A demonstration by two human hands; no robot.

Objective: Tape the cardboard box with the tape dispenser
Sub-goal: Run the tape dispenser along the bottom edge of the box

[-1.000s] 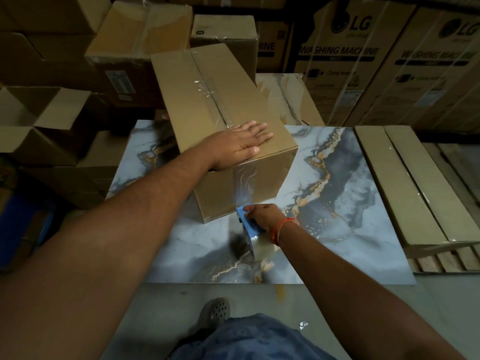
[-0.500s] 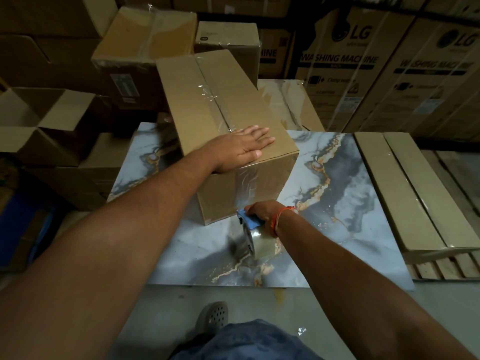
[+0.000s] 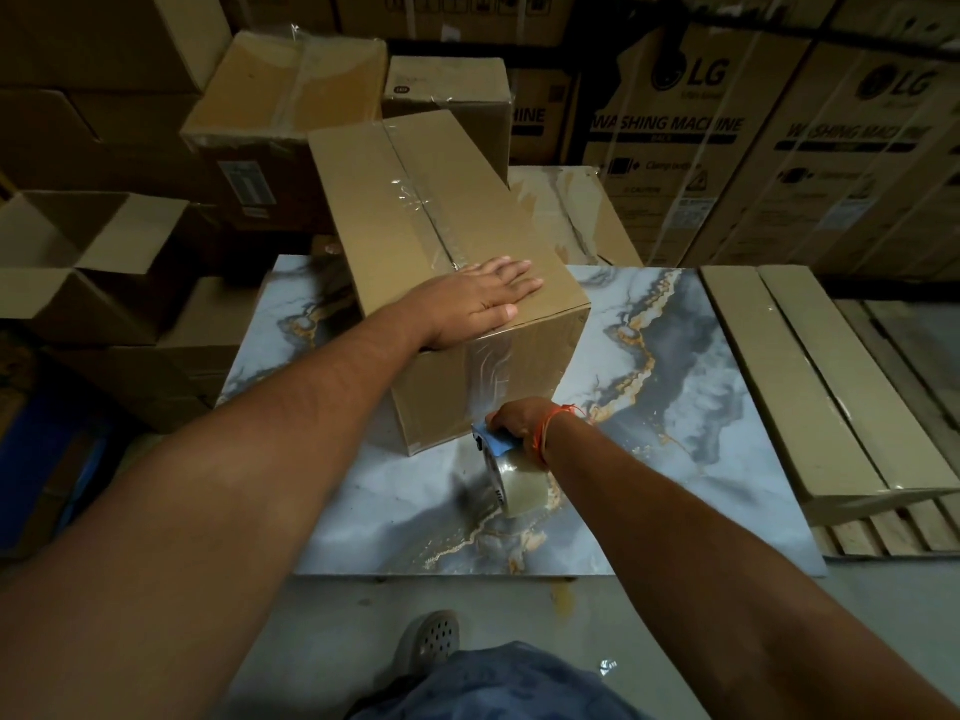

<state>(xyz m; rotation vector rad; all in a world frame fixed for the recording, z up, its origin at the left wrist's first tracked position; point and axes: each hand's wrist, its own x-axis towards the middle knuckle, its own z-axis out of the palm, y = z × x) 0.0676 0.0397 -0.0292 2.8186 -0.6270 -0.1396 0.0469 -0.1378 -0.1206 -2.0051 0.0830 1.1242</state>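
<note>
Left hand flat, grip released, pinned cardboard box steady; right hand clenched tape dispenser low against box's near face.

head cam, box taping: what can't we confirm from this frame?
- Dispenser blade and tape end: in the head view the right hand covers the front of the tape dispenser, so whether tape is cut is unclear.
- Cardboard box seam at the near end: hidden under the left hand.
- Box far and left sides: face away from the camera.
- Label on the stacked carton behind: too small to read.
</note>
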